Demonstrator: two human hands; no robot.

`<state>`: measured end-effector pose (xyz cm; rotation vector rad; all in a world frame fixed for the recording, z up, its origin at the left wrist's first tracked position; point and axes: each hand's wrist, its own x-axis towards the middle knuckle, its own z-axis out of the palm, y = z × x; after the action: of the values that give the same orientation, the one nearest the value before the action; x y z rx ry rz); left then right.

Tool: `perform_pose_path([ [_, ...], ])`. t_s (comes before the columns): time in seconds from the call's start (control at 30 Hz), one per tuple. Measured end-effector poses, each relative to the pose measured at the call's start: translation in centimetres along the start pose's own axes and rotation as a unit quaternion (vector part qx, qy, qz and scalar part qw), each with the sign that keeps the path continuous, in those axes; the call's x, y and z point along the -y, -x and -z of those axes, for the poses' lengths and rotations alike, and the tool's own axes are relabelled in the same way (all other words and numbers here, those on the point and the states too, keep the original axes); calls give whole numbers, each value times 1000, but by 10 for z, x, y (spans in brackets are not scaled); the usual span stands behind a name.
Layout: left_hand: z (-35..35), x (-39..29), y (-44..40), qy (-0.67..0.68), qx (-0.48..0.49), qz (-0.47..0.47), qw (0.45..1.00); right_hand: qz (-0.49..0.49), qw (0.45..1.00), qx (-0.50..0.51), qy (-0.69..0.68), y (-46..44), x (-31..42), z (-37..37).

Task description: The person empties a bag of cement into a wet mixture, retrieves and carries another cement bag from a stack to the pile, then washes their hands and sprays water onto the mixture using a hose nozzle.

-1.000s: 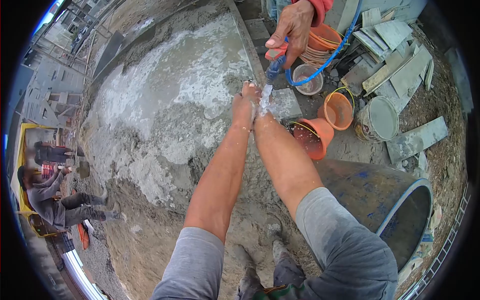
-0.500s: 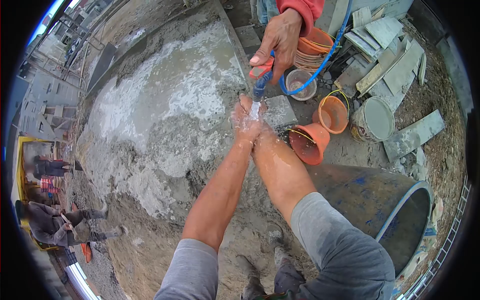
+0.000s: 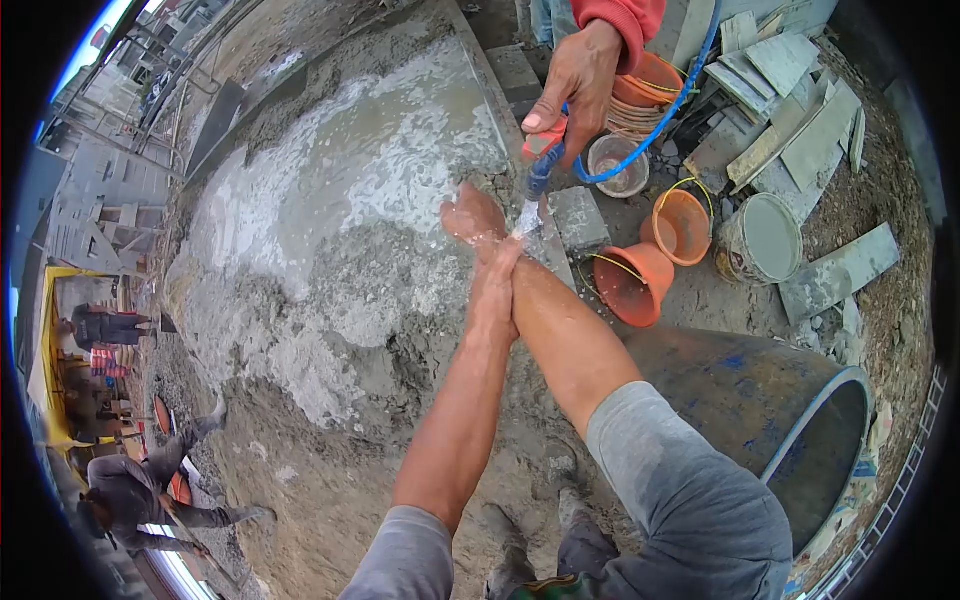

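My left hand (image 3: 495,275) is wrapped round my right forearm (image 3: 555,315) just below the wrist. Beyond it, my right hand (image 3: 470,213) is curled closed above the wet cement, with nothing visible in it. Another person's hand (image 3: 580,85), in a red sleeve (image 3: 628,22), holds a blue hose nozzle (image 3: 541,172) with a red handle. Water (image 3: 528,218) runs from the nozzle onto my wrist and splashes. The blue hose (image 3: 655,130) loops away behind that hand.
Watery grey cement (image 3: 330,170) spreads ahead of me. Orange buckets (image 3: 632,283), a white bucket (image 3: 768,240), broken boards (image 3: 815,130) and a large pipe (image 3: 720,390) lie to the right. A worker (image 3: 135,490) bends over a long-handled tool at the left.
My left hand has slid from my right hand down to the forearm, and my right hand now shows beyond it. The water now strikes the wrist. The worker at left has bent lower.
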<state>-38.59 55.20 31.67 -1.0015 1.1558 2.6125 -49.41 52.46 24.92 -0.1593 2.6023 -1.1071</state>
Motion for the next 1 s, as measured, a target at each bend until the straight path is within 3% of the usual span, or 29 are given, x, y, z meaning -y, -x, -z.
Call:
perform_pose_path([
  [0.07,-1,-1,-6,-24,4,-12,1000,135,990,-28,30,5,-24,-11],
  [0.13,-19,8,0,-111,23,-85,990,160,959,-13,235,-17,-39,11],
  [0.17,-32,26,17,-62,-6,-140,988,195,952,-137,193,-15,-43,22],
  [0.27,-27,45,29,-24,21,-83,996,179,937,-217,207,-32,-57,4],
  [0.3,-26,37,23,-51,59,-91,993,160,951,-187,185,-7,-49,16],
  [0.4,-10,34,-35,14,4,-101,995,68,982,-171,35,45,-53,41],
  [0.47,-7,24,-56,145,6,66,987,-2,984,-153,-96,63,-70,47],
  [0.53,2,63,-99,156,-7,-10,988,-36,974,-193,-108,52,-86,57],
  [0.57,-11,46,-87,132,-33,28,990,-32,962,-263,-60,24,-100,72],
  [0.6,-12,49,-97,43,-107,62,991,15,909,-380,-169,0,-108,85],
  [0.63,0,70,-130,95,-22,38,994,110,924,-331,-158,-19,-105,112],
  [0.7,-21,64,-113,72,-66,12,995,298,919,-197,-166,-58,-99,167],
  [0.77,-16,77,-119,87,-52,-31,994,299,880,75,-361,-80,-94,174],
  [0.8,-10,80,-122,92,-48,-53,993,375,897,63,-225,-73,-87,179],
  [0.87,-4,83,-127,25,-107,-28,994,521,853,-18,34,-58,-70,189],
  [0.9,-3,80,-125,-10,-131,-13,991,518,847,-52,108,-56,-70,191],
  [0.97,6,67,-119,6,-117,15,993,395,914,77,-39,-40,-65,195],
  [1.0,9,60,-114,16,-107,31,994,364,918,92,-124,-35,-64,193],
])
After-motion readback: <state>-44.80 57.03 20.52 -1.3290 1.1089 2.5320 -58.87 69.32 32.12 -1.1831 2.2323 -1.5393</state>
